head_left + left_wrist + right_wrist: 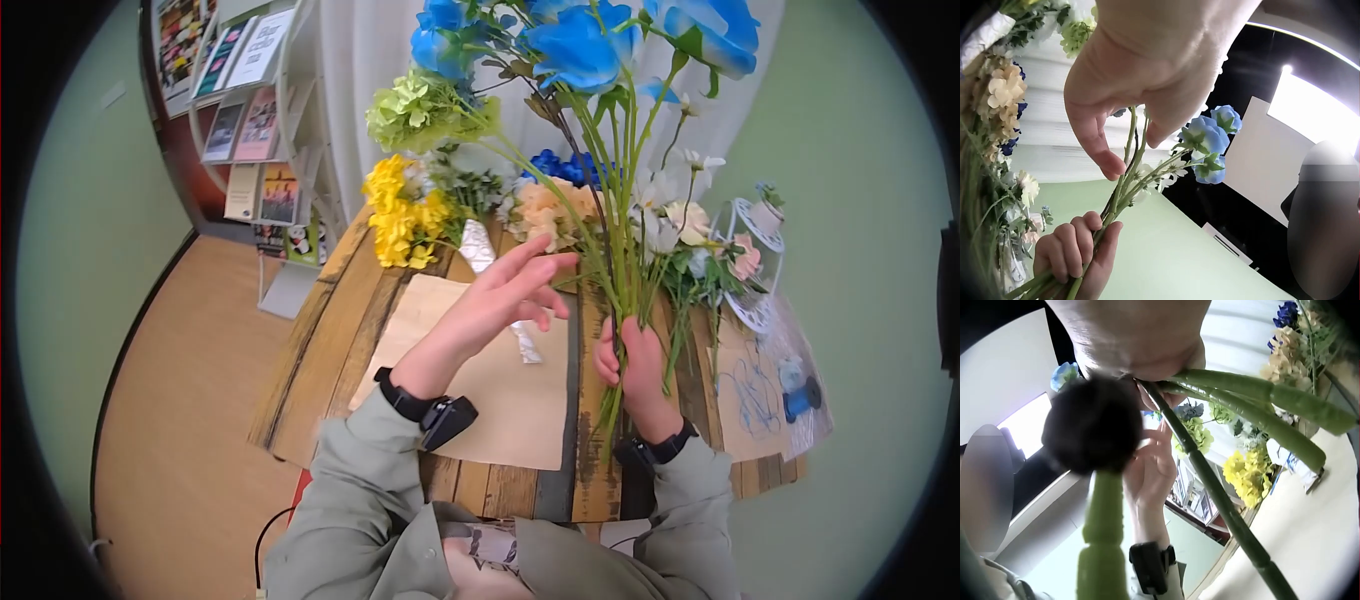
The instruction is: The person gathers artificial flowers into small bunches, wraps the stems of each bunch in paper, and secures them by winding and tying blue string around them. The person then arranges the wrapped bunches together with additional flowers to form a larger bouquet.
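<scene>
My right hand (645, 370) grips a bunch of artificial flowers by the lower stems (625, 265), upright over the table. Large blue blooms (580, 45) top the bunch, with small white flowers (655, 225) on its right side. A pale green hydrangea (420, 110) leans out to the left, its stem slanting toward the bunch. Cut stem ends (1229, 512) stick out below the right hand in the right wrist view. My left hand (505, 300) hovers left of the stems, fingers loosely spread. In the left wrist view its thumb and fingers (1110, 165) come close around the stems without gripping.
Brown kraft paper (500, 420) lies on the wooden plank table (320, 360). Yellow flowers (400, 225) and peach flowers (555, 215) lie at the back. A blue spool (800, 400) sits at the right, near a white metal stand (750, 310). A magazine rack (285, 150) stands at back left.
</scene>
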`<state>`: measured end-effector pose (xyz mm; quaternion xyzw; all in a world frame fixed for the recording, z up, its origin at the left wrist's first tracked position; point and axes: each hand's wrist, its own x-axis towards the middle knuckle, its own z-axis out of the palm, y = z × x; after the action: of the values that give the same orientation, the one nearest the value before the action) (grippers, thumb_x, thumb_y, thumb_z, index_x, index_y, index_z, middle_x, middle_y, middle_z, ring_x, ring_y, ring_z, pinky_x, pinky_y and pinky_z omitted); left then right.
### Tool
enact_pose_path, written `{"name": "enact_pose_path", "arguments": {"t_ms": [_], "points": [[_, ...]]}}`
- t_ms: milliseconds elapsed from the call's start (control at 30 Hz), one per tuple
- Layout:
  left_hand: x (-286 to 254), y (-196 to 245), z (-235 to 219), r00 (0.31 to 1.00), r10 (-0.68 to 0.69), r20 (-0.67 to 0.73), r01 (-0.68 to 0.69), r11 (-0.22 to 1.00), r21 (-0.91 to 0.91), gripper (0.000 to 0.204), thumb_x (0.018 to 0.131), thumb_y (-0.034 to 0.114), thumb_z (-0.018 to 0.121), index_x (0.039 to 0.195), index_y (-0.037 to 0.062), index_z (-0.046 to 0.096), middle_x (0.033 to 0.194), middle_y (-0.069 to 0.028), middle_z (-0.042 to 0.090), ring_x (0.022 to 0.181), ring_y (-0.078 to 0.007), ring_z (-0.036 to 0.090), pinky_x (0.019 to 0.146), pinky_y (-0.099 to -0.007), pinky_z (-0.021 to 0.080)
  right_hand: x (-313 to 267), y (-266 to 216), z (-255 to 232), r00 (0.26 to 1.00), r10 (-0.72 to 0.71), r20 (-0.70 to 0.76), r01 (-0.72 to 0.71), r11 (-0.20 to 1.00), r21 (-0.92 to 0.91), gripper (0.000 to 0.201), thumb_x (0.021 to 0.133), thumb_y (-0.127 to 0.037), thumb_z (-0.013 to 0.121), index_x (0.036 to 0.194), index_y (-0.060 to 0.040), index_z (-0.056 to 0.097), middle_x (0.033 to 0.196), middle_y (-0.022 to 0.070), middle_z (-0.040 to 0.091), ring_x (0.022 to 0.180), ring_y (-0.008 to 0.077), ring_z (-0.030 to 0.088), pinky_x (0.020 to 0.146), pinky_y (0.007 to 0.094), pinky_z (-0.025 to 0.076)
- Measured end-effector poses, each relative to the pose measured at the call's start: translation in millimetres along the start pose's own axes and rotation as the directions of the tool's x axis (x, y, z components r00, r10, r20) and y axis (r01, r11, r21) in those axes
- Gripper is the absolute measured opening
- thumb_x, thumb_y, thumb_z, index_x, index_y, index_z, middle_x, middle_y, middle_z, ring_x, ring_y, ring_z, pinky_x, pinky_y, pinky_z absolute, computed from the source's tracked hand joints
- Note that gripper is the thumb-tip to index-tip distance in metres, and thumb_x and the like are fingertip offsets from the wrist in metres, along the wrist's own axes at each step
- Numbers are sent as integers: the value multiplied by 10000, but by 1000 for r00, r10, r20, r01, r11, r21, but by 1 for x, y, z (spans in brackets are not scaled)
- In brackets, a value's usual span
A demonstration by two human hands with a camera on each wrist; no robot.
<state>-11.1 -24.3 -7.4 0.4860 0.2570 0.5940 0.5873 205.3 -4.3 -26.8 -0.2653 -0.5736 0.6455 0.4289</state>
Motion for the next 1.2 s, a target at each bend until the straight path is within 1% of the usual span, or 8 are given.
{"name": "enact_pose_path", "arguments": {"t_ms": [300, 367, 433, 533, 733, 867, 933, 1200], "points": [[-10, 10, -3, 994, 109, 33, -108, 994, -13, 280, 942, 178, 534, 1158, 7, 486, 920, -48, 565, 692, -128, 600, 583, -256, 480, -1, 30, 26, 980, -12, 199, -6, 996, 89, 367, 997, -364, 339, 926, -27, 465, 568, 37, 440, 452, 112, 409, 440, 231, 328], [-13, 15, -4, 988, 155, 6, -155, 984, 86, 271, 939, 153, 535, 1163, 8, 484, 896, -51, 569, 664, -129, 600, 575, -257, 482, 4, 25, 35, 984, -152, 98, 162, 982, -102, 351, 994, -355, 361, 946, -27, 478, 666, 65, 515, 547, 145, 492, 528, 254, 396], [-16, 20, -8, 976, 215, -36, -204, 958, 200, 269, 936, 124, 529, 1168, 0, 478, 837, -55, 567, 625, -131, 597, 563, -262, 487, 18, 25, 35, 984, -177, -4, 177, 984, -2, 330, 990, -337, 376, 942, -28, 483, 724, 73, 536, 585, 158, 512, 567, 270, 413], [-21, 28, -17, 952, 294, -88, -255, 918, 304, 284, 937, 118, 519, 1184, -13, 468, 817, -64, 565, 622, -129, 594, 568, -263, 491, 43, 16, 28, 977, -154, -145, 181, 963, 199, 265, 976, -303, 431, 916, -52, 488, 799, 66, 538, 612, 144, 524, 558, 265, 417], [-14, 30, -35, 960, 236, -152, -185, 940, 288, 291, 931, 130, 533, 1171, -28, 485, 806, -50, 558, 617, -128, 590, 542, -259, 483, 110, 27, -43, 954, -164, -251, 117, 975, -189, 265, 968, -336, 459, 878, -86, 458, 647, 15, 452, 496, 99, 445, 423, 232, 329], [-5, 23, -47, 964, 188, -187, -174, 981, 90, 226, 908, 128, 578, 1087, -3, 534, 861, -41, 564, 622, -105, 579, 567, -246, 483, 126, 30, -68, 985, -66, -161, 77, 995, 65, 285, 976, -371, 428, 902, -97, 449, 511, -12, 350, 360, 100, 312, 376, 252, 239], [-1, 20, -50, 958, 147, -248, -143, 989, 32, 201, 905, 125, 582, 1065, 11, 539, 888, -40, 573, 650, -97, 580, 587, -231, 479, 123, 33, -67, 999, 21, 35, -30, 954, 299, 318, 979, -395, 408, 900, -90, 448, 488, -19, 313, 351, 106, 290, 370, 264, 217], [-12, 36, -53, 939, 250, -238, -235, 968, 90, 186, 919, 128, 561, 1067, 22, 524, 899, -87, 599, 629, -115, 587, 585, -240, 480, 141, 48, -76, 944, 64, -323, -67, 998, 1, 387, 965, -453, 404, 910, -74, 461, 485, -27, 304, 341, 99, 280, 341, 266, 213]]}}
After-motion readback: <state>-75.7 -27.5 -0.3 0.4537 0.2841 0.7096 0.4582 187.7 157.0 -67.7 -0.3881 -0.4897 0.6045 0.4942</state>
